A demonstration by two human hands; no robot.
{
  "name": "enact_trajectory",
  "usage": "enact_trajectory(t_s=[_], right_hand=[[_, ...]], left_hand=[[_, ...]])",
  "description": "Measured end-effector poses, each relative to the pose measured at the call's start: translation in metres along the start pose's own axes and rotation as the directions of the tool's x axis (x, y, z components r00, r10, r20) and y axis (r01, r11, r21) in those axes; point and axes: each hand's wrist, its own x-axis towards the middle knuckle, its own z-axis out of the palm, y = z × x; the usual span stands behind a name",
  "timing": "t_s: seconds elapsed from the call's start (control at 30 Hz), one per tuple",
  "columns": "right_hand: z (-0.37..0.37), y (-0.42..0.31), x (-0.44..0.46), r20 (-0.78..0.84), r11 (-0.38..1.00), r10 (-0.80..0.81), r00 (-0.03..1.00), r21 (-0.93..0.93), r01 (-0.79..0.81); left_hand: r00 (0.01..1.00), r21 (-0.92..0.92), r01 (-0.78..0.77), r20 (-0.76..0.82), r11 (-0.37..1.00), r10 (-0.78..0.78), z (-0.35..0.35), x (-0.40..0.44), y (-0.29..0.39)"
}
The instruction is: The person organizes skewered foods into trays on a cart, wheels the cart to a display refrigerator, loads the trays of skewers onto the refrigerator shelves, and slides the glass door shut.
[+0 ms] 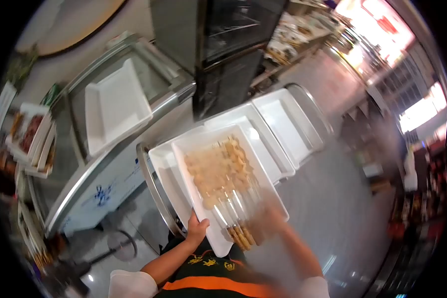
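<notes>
My left hand [197,230] grips the near left rim of a white tray [216,242], fingers closed round its edge. In the tray lies a row of skewers [223,174] with pale, brownish pieces of food, which I cannot identify. Bare metal rods run from the food to brown handles [241,237] at the near end. My right hand [269,216] is smeared by motion over the tray's right side, close to the handles. Whether its fingers hold anything is hidden by the blur.
Beneath the tray is a metal-railed cart [156,193] carrying more white trays [286,124]. A glass-topped chest freezer [99,193] stands left, with a white tray [115,107] on top. Beyond is a dark glass-door cabinet [233,35]. Grey floor [318,198] extends right.
</notes>
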Motion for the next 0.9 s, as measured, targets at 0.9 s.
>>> enact_trajectory(t_s=[0.9], right_hand=[[-0.128,0.032,0.093,0.124,0.950,-0.261,0.957,0.211,0.232]], left_hand=[[0.894,-0.117,-0.080,-0.447,0.990,0.020,0.041,-0.010,-0.044]])
